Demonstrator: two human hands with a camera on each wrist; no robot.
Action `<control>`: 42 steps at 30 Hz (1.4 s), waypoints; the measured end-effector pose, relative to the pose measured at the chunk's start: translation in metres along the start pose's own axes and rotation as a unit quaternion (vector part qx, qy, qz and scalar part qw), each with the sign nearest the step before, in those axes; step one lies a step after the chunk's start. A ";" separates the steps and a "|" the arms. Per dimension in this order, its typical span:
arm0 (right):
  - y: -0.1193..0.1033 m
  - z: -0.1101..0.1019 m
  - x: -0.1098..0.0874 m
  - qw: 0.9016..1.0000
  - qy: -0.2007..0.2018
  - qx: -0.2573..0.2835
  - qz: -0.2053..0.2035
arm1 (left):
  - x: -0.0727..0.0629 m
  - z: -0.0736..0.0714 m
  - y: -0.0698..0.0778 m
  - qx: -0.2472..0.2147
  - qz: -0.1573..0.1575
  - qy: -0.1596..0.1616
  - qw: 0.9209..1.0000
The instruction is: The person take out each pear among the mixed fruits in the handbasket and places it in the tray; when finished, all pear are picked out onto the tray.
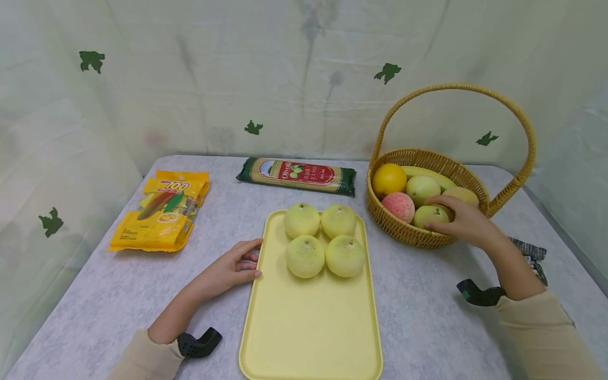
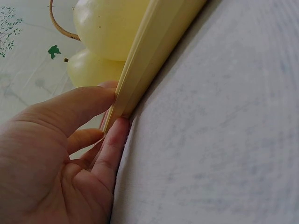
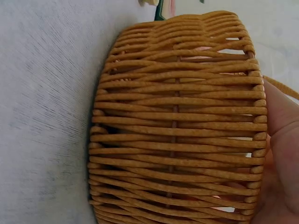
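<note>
My right hand (image 1: pixel 467 219) reaches over the front rim of a wicker basket (image 1: pixel 413 237). Its thumb and fingers curl round a round yellow-green pear (image 1: pixel 429 215) inside. In the right wrist view the woven wall (image 3: pixel 175 121) hides the fruit, and only part of the thumb (image 3: pixel 282 126) shows beyond the rim. At the left edge of a pale yellow tray (image 1: pixel 311 327), my left hand (image 1: pixel 233 266) holds the rim between thumb and fingers, low by the tabletop. Similar pears (image 1: pixel 305 257) sit grouped in the tray's far half.
Beside the gripped pear the basket holds an orange (image 1: pixel 389 180), a banana (image 1: pixel 429 175), a peach (image 1: pixel 399 206), another pear (image 1: pixel 423 190) and a tan fruit (image 1: pixel 461 195). Its tall handle (image 1: pixel 456 87) arches above. A spaghetti pack (image 1: pixel 296 177) lies behind the tray; a yellow candy bag (image 1: pixel 159 216) lies left.
</note>
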State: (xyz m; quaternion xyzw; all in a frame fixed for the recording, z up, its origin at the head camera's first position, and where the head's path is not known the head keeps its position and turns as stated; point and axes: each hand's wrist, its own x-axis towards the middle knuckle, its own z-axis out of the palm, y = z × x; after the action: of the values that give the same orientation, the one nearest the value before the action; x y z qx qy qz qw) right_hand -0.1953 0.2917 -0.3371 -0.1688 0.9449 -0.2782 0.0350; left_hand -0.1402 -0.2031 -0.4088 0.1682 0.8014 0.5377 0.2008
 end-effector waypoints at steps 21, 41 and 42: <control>-0.069 -0.008 -0.035 0.972 0.191 0.103 -0.087 | -0.002 0.000 0.003 -0.003 0.003 -0.003 1.000; -0.159 0.111 -0.048 0.964 -0.085 0.193 -0.164 | 0.001 -0.001 0.001 0.000 0.011 -0.005 1.000; -0.162 0.116 -0.046 0.964 -0.089 0.192 -0.162 | 0.000 -0.001 0.001 0.000 0.012 -0.005 1.000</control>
State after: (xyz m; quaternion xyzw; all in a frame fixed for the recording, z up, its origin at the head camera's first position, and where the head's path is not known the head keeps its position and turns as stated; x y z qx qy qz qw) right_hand -0.0846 0.1203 -0.3496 -0.3335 0.8268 -0.4406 0.1050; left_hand -0.1409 -0.2030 -0.4075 0.1799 0.7985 0.5392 0.1981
